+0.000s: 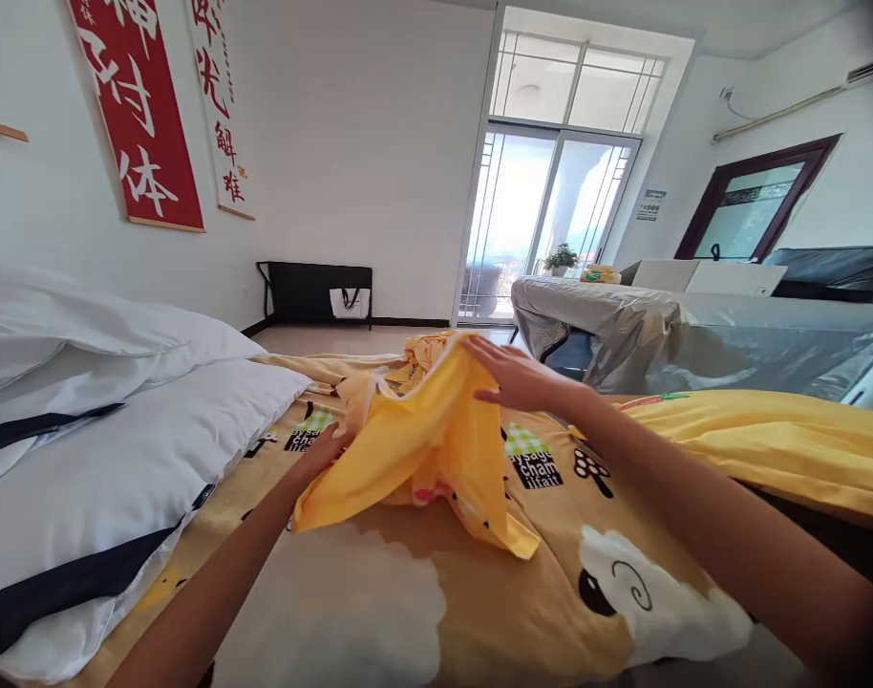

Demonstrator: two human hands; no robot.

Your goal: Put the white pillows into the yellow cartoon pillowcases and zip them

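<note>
So the tan cartoon-print blanket [537, 607] is filling the bottom of the frame, with a fluffy white sheep showing at lower right and little mushroom and lettering patches higher up. Just left of it, white bedding with navy bands [171, 440] is piling up along the left edge.

Both bare arms are reaching in from the lower corners toward a yellow cloth [400, 449], which is tenting up over the blanket right around the middle of the frame, one flap drooping lower left and another lower right. The left hand [329, 447] is tucking in at the cloth's left side; its fingers are mostly hiding behind the fabric, so can't tell how far they're curling or whether they're gripping. The right hand [512, 375] is resting against the raised top edge, fingers stretching out pretty straight, thumb sitting well apart; no clear pinch showing.

A plump yellow pillow [780, 440] is lying at the right edge. Behind the cloth, more yellow printed fabric [428, 350] is bunching up.

Further back, plastic sheeting [773, 354] is draping a table at right. A white bag [351, 303] is sitting by the back wall, a red scroll [150, 124] is hanging upper left, and daylight is pouring through the sliding glass door [515, 220] upper right.
</note>
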